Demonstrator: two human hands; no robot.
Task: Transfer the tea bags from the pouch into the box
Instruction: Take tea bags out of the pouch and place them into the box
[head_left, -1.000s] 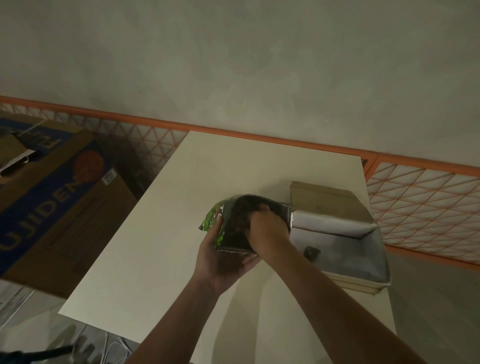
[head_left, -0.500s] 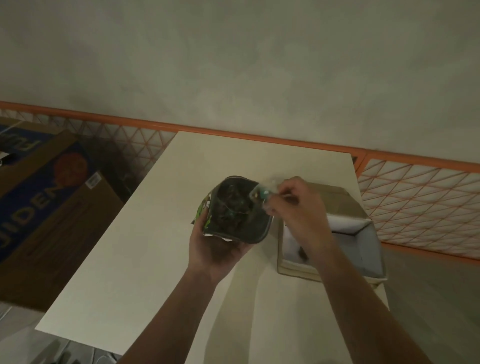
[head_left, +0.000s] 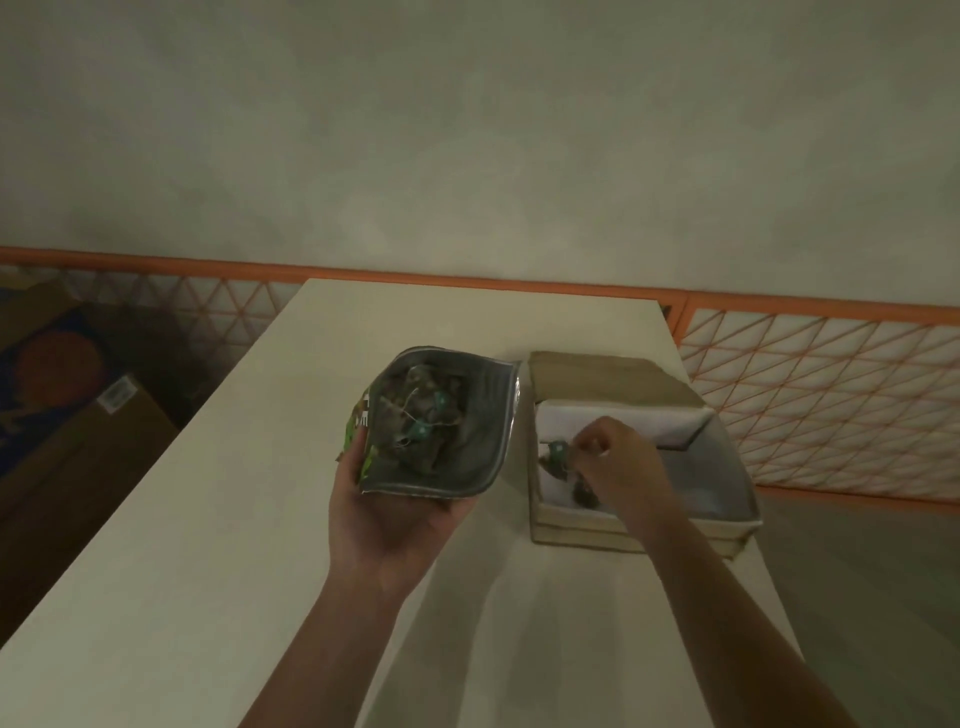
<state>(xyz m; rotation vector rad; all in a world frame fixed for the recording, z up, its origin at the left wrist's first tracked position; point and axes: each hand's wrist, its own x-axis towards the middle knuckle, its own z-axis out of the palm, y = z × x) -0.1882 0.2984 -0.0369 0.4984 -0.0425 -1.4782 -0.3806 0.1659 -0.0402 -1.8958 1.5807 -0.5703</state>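
Note:
My left hand grips a green foil pouch from below, its silver mouth wide open toward me. Several dark tea bags with strings and small green tags lie inside it. To the right stands an open cardboard box with a white lining and its lid flap folded back. My right hand is inside the box, fingers curled, pinching a tea bag by its green tag. Another dark tea bag lies on the box floor under the hand.
The box and pouch are on a pale table set against a grey wall. A large brown and blue carton stands on the floor to the left. Orange lattice panels run along the wall base.
My right hand came out of the pouch with a tea bag, moved right and went down into the box. The pouch tilted further open toward me.

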